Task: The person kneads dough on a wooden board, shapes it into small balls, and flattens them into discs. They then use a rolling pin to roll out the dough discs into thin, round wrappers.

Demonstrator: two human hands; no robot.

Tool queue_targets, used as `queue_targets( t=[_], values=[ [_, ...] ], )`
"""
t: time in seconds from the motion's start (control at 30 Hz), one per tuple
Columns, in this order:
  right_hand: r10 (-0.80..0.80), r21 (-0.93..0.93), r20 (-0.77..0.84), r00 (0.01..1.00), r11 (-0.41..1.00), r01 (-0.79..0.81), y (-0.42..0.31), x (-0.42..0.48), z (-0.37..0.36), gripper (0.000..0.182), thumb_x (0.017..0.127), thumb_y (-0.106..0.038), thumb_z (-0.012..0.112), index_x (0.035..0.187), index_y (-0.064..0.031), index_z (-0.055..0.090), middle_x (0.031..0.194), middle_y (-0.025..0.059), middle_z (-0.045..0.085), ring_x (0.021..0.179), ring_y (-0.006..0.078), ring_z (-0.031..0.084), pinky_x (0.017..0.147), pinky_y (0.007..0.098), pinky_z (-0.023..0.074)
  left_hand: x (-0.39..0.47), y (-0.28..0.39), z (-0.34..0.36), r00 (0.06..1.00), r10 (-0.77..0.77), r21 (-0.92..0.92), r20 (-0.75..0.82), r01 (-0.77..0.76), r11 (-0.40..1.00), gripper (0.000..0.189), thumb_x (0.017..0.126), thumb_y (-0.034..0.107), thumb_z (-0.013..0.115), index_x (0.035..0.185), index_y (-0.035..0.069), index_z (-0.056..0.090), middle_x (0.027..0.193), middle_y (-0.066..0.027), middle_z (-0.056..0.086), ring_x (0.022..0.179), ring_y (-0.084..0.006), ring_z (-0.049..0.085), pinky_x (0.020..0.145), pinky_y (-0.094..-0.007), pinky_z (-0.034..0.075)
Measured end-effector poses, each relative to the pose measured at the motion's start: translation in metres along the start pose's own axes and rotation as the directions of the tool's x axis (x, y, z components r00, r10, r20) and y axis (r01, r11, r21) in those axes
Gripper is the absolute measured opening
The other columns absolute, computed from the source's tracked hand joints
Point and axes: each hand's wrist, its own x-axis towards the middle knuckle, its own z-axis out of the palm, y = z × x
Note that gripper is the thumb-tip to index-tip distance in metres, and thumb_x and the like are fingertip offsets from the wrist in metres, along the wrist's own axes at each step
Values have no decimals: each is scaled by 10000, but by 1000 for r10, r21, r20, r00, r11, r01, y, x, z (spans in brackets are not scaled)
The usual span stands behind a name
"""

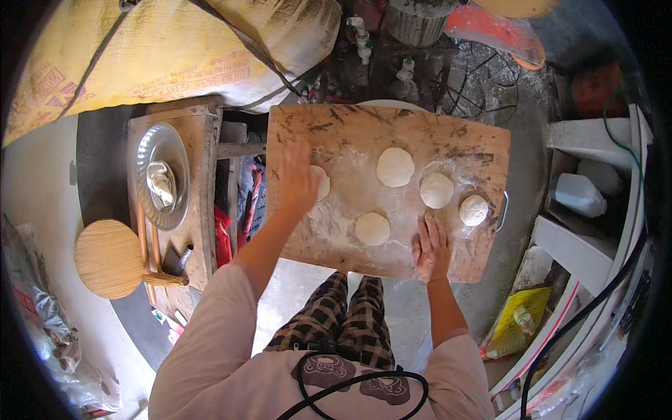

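Several pale, flattened dough rounds lie on a floured wooden board. Over the left side of the board, my left hand is blurred by motion. It partly covers a dough round; whether it presses on it is unclear. My right hand rests palm down near the front right of the board, fingers stretched out and nothing held. Its fingertips reach close to the near edge of another dough round. A larger round lies farther back, a small thick one at right, and one near the front.
On a wooden bench at left stands a clear fluted plate holding a pale lump. A round slatted lid and a brush are beside it. A metal handle projects from the board's right edge. White shelving stands at right.
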Motion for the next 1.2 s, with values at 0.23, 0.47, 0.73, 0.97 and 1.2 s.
queue_targets(
  t=[0.23, 0.47, 0.73, 0.97, 1.2],
  values=[
    [-15, 3, -28, 999, 1000, 15, 1, 5, 4, 478, 827, -183, 556, 1293, -78, 525, 1408, 84, 439, 1270, 298, 428, 1025, 463, 328, 5, -18, 2, 996, -46, -226, 72, 62, 972, 590, 922, 304, 475, 1394, -19, 332, 1449, -236, 327, 1345, -398, 292, 1095, -466, 224],
    [7, 12, 12, 1000, 1000, -7, -3, 6, -2, 439, 811, -157, 588, 1241, -77, 549, 1394, 66, 460, 1268, 270, 439, 1046, 474, 328, 9, -12, -20, 999, 17, 62, 46, -20, 998, 545, 860, 243, 606, 1301, -25, 430, 1295, -253, 449, 1199, -402, 426, 1021, -442, 332],
    [-13, 12, -18, 1000, 1000, 13, 0, 4, -2, 464, 816, -172, 566, 1270, -81, 538, 1384, 88, 464, 1262, 293, 438, 1027, 472, 331, -24, 2, -14, 939, -253, -209, 233, 303, 930, 425, 747, 116, 740, 1099, 29, 518, 1051, -155, 596, 968, -287, 574, 855, -383, 445],
    [-2, 38, -36, 999, 999, 3, -5, 9, -6, 431, 829, -176, 579, 1250, -82, 554, 1365, 79, 485, 1236, 280, 463, 1012, 455, 347, -16, 14, -7, 577, -613, -568, 539, 787, 242, 353, 775, 94, 719, 1057, 10, 523, 943, -115, 627, 886, -241, 614, 769, -359, 486],
    [-5, 21, -42, 999, 1000, 5, 0, 5, -4, 438, 826, -172, 587, 1253, -78, 553, 1357, 72, 493, 1233, 272, 465, 1004, 454, 356, -18, 34, 5, 998, 57, -190, -32, -62, 980, 542, 828, 182, 624, 1312, 12, 446, 1399, -204, 403, 1311, -365, 348, 1097, -481, 234]
  ],
)
